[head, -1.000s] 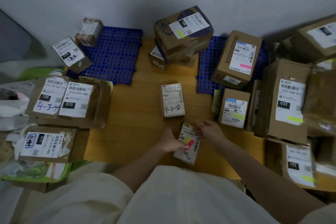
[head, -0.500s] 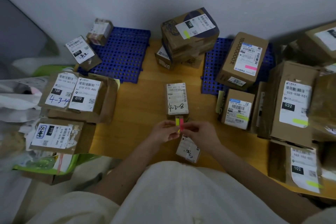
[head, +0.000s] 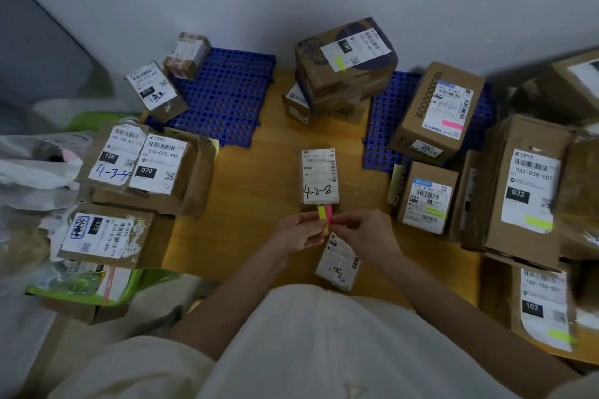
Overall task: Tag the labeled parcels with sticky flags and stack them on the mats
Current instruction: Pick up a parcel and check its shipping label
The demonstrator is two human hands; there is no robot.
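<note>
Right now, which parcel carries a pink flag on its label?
The tall box standing on the right blue mat; the other flagged parcels carry yellow-green flags.

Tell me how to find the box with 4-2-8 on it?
Look at the wooden table between the two blue mats. A small box lies alone in the middle, just beyond the hands. Only its white label has 4-2-8 handwritten in black.

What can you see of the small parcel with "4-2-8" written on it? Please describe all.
The small parcel is a flat brown cardboard box lying on the wooden table, between the two blue mats. A white printed label with barcodes covers nearly its whole top, with "4-2-8" handwritten in black at the near end. No flag shows on it. Nothing rests on it; the sticky flags, held in both hands, hover at its near edge.
</note>
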